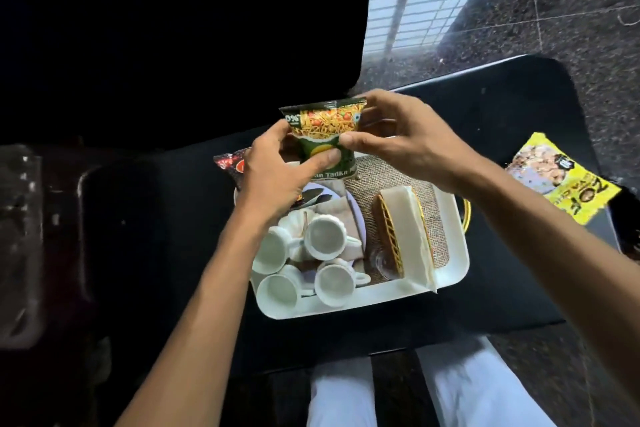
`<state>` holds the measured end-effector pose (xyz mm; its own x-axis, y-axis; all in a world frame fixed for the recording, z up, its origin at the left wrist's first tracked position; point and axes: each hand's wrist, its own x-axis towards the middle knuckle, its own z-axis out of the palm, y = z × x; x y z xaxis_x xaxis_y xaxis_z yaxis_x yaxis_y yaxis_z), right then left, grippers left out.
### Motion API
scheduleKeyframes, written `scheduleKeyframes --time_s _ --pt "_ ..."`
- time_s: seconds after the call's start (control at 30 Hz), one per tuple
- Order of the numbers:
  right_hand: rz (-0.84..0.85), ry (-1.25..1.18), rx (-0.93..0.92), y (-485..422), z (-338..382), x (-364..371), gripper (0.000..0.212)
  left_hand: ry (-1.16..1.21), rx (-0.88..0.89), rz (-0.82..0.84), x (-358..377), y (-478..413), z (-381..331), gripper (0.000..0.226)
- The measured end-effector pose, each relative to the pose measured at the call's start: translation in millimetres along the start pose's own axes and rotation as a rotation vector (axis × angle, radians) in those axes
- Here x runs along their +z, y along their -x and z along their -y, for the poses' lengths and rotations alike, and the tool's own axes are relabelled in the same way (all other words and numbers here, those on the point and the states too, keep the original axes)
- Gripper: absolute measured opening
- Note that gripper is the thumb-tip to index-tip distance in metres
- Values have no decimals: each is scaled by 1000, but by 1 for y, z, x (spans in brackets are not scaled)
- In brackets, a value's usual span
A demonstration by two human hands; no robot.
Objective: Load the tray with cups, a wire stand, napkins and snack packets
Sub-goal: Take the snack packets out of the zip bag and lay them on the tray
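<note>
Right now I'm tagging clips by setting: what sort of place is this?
Probably a home sitting area: a low black table on polished granite floor, holding a white tray of teacups.

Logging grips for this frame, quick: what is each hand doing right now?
Left hand: closed, pinching the green snack packet on its left side.
Right hand: closed, pinching the same packet on its right side.

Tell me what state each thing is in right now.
green snack packet, held over the tray by both hands
left hand, gripping that packet
right hand, pinching that packet
four white cups, in the tray
wire stand, in the tray, holding napkins
yellow snack packet, on the table, outside the tray
</note>
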<state>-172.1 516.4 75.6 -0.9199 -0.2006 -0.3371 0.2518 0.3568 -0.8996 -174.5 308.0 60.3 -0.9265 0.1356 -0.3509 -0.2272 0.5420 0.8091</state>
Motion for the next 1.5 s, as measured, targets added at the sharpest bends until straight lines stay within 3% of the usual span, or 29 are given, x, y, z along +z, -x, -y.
scheduleKeyframes --time_s 0.27,0.57,0.77,0.93,1.1,1.27,1.5 --pt "-62 176 170 -21 -27 39 35 -35 -249 -47 18 10 26 36" --pt "-118 195 282 -29 -42 50 33 90 -381 -77 35 5 28 53" --pt "-154 122 304 -14 -41 35 53 25 -297 -70 32 18 14 52" --pt "-281 119 265 24 -50 4 45 53 -176 -122 49 37 -18 46" --pt "-507 53 302 85 -76 -40 32 31 -70 7 106 37 -64 26" --pt "-734 82 413 144 -125 -82 26 35 18 120 181 34 -98 24" --pt "-915 123 588 187 -181 -106 48 -178 5 334 262 20 -103 38"
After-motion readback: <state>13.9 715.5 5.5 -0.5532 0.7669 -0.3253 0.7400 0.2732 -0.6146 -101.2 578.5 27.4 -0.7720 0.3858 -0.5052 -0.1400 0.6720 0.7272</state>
